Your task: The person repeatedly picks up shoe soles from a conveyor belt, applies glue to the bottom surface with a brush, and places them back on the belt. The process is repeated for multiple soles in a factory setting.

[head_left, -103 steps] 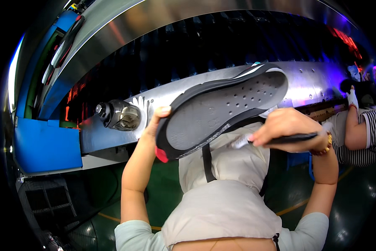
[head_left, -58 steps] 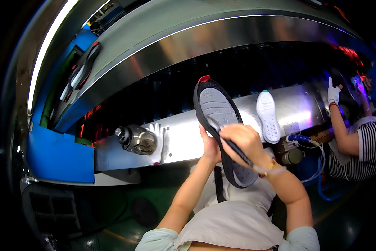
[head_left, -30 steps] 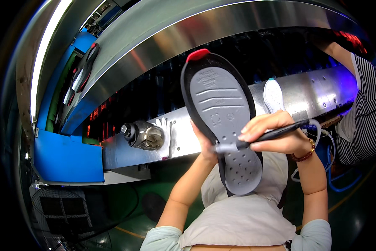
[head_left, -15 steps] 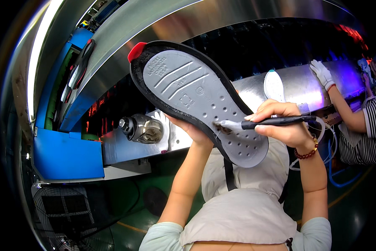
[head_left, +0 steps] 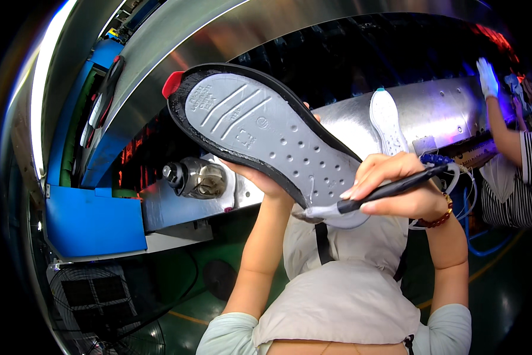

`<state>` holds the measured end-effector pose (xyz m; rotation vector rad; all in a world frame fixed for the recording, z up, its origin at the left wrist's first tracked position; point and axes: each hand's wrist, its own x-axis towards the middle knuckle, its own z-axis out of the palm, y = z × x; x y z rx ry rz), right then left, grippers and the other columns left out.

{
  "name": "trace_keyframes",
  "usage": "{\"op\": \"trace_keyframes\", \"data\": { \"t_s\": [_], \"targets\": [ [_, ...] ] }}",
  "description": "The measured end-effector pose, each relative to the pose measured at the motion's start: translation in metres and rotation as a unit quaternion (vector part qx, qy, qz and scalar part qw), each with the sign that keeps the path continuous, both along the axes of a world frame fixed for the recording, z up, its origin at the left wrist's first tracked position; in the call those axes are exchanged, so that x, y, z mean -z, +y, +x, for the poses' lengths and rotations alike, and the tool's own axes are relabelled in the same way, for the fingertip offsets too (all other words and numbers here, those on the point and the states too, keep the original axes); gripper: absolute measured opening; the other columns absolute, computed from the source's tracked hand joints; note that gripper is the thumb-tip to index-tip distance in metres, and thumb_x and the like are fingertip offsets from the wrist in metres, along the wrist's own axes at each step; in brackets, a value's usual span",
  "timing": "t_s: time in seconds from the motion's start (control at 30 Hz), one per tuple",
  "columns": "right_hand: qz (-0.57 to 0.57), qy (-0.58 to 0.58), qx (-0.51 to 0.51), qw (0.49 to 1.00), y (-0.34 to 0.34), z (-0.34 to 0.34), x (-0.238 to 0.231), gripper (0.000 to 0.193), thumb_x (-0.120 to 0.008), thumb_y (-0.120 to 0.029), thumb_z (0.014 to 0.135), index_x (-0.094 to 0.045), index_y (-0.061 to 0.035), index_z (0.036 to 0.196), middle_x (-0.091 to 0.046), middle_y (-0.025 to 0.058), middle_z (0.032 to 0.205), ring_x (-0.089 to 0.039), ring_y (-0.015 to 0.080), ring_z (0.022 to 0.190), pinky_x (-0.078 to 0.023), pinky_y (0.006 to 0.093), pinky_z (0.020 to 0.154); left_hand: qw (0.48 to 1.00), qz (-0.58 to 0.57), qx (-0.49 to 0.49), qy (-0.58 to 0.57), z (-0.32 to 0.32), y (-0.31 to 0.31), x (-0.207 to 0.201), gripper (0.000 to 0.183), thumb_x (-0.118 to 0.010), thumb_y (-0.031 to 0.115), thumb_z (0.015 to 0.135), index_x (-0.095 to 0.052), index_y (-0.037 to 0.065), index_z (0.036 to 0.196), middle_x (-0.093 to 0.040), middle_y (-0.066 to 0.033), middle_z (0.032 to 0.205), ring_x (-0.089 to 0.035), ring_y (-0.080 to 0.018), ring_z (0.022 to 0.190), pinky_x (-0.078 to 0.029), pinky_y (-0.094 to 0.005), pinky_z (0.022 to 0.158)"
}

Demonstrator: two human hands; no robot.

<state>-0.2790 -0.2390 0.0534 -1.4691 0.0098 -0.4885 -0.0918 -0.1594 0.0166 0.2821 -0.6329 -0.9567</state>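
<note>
My left hand point(head_left: 264, 181) is closed around the near edge of a large shoe sole point(head_left: 272, 121), holding it tilted, with fingertips showing past its far edge. The sole has a grey inner face with small holes and raised bars, a black rim and a red tab at the upper left end. My right hand point(head_left: 401, 188) grips a black-handled brush point(head_left: 384, 192) like a pen. Its bristles lie at the sole's lower left edge, near the toe end, and partly cover it. A wisp of white strand rises there.
A dark-capped clear bottle point(head_left: 205, 180) lies on the metal bench at left. One white sole point(head_left: 386, 121) rests on the metal surface point(head_left: 443, 109) beyond. Far right, a co-worker's gloved hand point(head_left: 487, 78) is raised. Blue machine housing point(head_left: 97, 222) and a fan point(head_left: 100, 302) stand left.
The brush has moved from the sole's grey face down to its lower left edge. The sole has shifted slightly left. The co-worker's gloved hand has moved right and up.
</note>
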Motion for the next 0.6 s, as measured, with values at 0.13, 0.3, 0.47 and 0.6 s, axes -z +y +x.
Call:
{"op": "trace_keyframes", "data": {
  "t_s": [0.13, 0.3, 0.47, 0.6],
  "targets": [
    [-0.107, 0.008, 0.104, 0.989, 0.000, 0.002, 0.008, 0.020, -0.065, 0.001, 0.066, -0.064, -0.0021, 0.085, -0.064, 0.0083, 0.081, -0.057, 0.0153, 0.075, -0.045, 0.0262, 0.069, 0.999, 0.021, -0.030, -0.007, 0.001, -0.006, 0.001, 0.094, -0.033, 0.075, 0.069, -0.020, 0.008, 0.133, -0.034, -0.0234, 0.126, -0.038, -0.0405, 0.112, -0.030, -0.0525, 0.095],
    [-0.142, -0.041, -0.011, 0.989, 0.003, -0.011, 0.003, 0.017, -0.067, -0.001, 0.065, -0.065, -0.0036, 0.082, -0.065, 0.0077, 0.084, -0.057, 0.0165, 0.076, -0.046, 0.0266, 0.070, 1.000, 0.017, -0.017, 0.006, 0.006, 0.001, -0.004, 0.101, -0.038, 0.078, 0.064, -0.018, 0.006, 0.133, -0.025, -0.0296, 0.128, -0.035, -0.0435, 0.114, -0.030, -0.0514, 0.096],
    [-0.118, 0.006, 0.069, 0.991, 0.001, -0.010, 0.015, 0.020, -0.066, 0.001, 0.065, -0.065, -0.0025, 0.084, -0.064, 0.0082, 0.085, -0.057, 0.0170, 0.079, -0.046, 0.0263, 0.071, 0.998, -0.049, 0.024, 0.022, 0.010, -0.003, -0.002, 0.100, -0.039, 0.076, 0.066, -0.017, 0.006, 0.134, -0.023, -0.0299, 0.130, -0.031, -0.0447, 0.117, -0.029, -0.0518, 0.096],
    [-0.136, -0.032, -0.040, 0.989, -0.004, -0.020, 0.014, 0.021, -0.067, 0.001, 0.064, -0.065, -0.0026, 0.084, -0.065, 0.0096, 0.085, -0.057, 0.0171, 0.079, -0.046, 0.0265, 0.072, 0.997, -0.064, 0.040, -0.027, 0.017, 0.000, -0.005, 0.100, -0.037, 0.077, 0.066, -0.017, 0.006, 0.134, -0.022, -0.0293, 0.131, -0.029, -0.0443, 0.118, -0.026, -0.0524, 0.098]
  ]
}}
